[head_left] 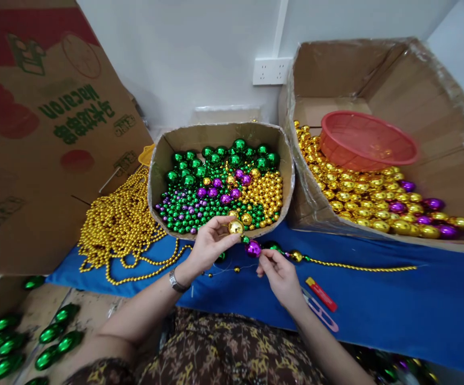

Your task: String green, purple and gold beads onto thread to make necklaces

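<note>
My left hand (pixel 210 243) pinches a shiny gold bead (pixel 236 227) just in front of the small cardboard box (pixel 157 166). My right hand (pixel 280 272) is closed on a bead string (pixel 360 266) beside a purple bead (pixel 253 248). The string carries a small green bead, the purple bead, another green and a gold bead, then a long run of small gold beads trailing right across the blue cloth (pixel 396 310). The small box holds green, purple and gold beads in mixed sizes.
A pile of gold bead strands (pixel 120 224) lies left of the small box. A large cardboard box (pixel 436 107) at right holds big gold and purple beads and a red plastic basket (pixel 366 139). A red lighter (pixel 321 294) and thread snips lie near my right wrist. Green beads (pixel 51 331) sit bottom left.
</note>
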### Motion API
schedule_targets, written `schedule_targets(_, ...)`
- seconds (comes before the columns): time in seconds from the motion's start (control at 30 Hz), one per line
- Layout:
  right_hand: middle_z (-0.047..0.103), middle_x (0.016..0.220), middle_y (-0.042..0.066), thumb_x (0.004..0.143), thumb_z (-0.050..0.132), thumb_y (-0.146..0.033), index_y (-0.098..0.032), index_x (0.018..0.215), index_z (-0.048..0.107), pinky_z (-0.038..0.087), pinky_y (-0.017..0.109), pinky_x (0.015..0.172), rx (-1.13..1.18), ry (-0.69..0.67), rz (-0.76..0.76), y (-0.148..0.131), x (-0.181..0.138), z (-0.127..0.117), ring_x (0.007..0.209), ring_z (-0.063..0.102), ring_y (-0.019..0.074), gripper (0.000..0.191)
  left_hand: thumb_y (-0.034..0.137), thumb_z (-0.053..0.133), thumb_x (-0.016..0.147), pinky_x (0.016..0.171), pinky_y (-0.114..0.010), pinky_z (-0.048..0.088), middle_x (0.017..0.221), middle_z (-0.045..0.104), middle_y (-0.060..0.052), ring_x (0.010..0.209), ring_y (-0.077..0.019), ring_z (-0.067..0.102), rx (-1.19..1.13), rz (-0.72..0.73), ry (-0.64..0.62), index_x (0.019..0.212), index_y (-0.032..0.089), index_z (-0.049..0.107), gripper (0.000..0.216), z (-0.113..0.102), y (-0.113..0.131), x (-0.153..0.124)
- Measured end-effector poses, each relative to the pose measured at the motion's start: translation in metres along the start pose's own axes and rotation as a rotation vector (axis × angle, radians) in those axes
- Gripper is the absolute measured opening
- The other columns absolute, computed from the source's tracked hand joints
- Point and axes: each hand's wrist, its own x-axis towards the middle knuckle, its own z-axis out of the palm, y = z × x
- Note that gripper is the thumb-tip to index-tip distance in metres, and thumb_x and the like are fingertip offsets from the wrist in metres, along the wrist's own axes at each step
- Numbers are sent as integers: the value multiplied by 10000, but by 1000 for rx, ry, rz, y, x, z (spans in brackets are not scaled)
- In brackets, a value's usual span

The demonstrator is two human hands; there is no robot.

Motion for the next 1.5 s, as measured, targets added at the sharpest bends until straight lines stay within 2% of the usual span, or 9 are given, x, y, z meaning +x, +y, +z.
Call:
schedule_targets(0.27, 506, 603, -52, 705, 805, -421, -201, 934, 648, 370, 191, 459, 648, -125, 321, -7, 5, 10, 497, 448, 61, 354, 321, 669, 835, 868, -331, 542, 1178, 661, -123, 1020, -201, 653, 286, 171, -180, 1173, 175, 567, 382, -10, 13, -4)
schedule_targets(0.43, 531, 595, -47, 657, 849, -393, -212, 908, 669, 338, 190, 457, 728, -127, 357, -11, 3, 6, 487, 431, 52, 359, 346, 552, 901, 946, -453, 456, 1171, 654, -144, 1094, -281, 576, 1195, 438, 52, 1184, 164, 609, 341, -49, 37, 16)
schedule_targets(0.53, 531, 600, -49, 660, 849, -383, -214, 915, 665, 332, 190, 456, 734, -111, 360, -11, 3, 4, 489, 432, 51, 357, 299, 493, 914, 853, -491, 447, 999, 682, -175, 1033, -342, 564, 1715, 327, 129, 1050, 141, 679, 279, -73, 39, 32)
schedule_targets(0.63, 532, 600, -52, 667, 843, -393, -214, 917, 657, 331, 189, 459, 729, -106, 362, -9, 3, 5, 492, 436, 52, 359, 252, 454, 914, 773, -462, 446, 843, 676, -167, 948, -341, 579, 1856, 197, 94, 889, 145, 708, 277, -85, 33, 40)
schedule_targets(0.7, 538, 591, -52, 669, 840, -404, -215, 923, 651, 337, 191, 464, 715, -99, 361, -9, 2, 5, 497, 447, 57, 369, 262, 482, 898, 787, -441, 449, 873, 683, -155, 944, -319, 585, 1701, 219, 130, 888, 152, 710, 253, -86, 29, 40)
schedule_targets(0.8, 555, 589, -48, 681, 828, -418, -212, 960, 648, 363, 201, 486, 676, -80, 351, -8, 2, 5, 513, 470, 68, 391, 336, 586, 851, 771, -368, 488, 947, 692, -110, 896, -244, 616, 1063, 199, 190, 982, 168, 702, 243, -78, 28, 37)
schedule_targets(0.9, 562, 587, -43, 701, 810, -433, -203, 988, 646, 381, 210, 506, 633, -64, 334, -9, 2, 5, 526, 484, 77, 403, 378, 688, 785, 693, -283, 525, 890, 687, -56, 781, -161, 638, 291, -12, 139, 1022, 175, 696, 313, -63, 30, 31)
schedule_targets(1.0, 559, 585, -44, 704, 805, -437, -199, 990, 642, 383, 214, 512, 603, -50, 313, -10, 2, 6, 529, 489, 82, 406, 330, 770, 720, 655, -235, 541, 810, 670, -27, 722, -119, 639, -112, -172, 98, 960, 163, 714, 298, -46, 32, 25)
schedule_targets(1.5, 559, 593, -40, 767, 730, -466, -198, 1014, 625, 394, 226, 508, 486, -34, 225, -7, 2, 6, 531, 506, 97, 380, 265, 841, 648, 644, -204, 569, 773, 705, -23, 662, -93, 648, -111, -126, 122, 902, 161, 752, 289, -29, 25, 16)
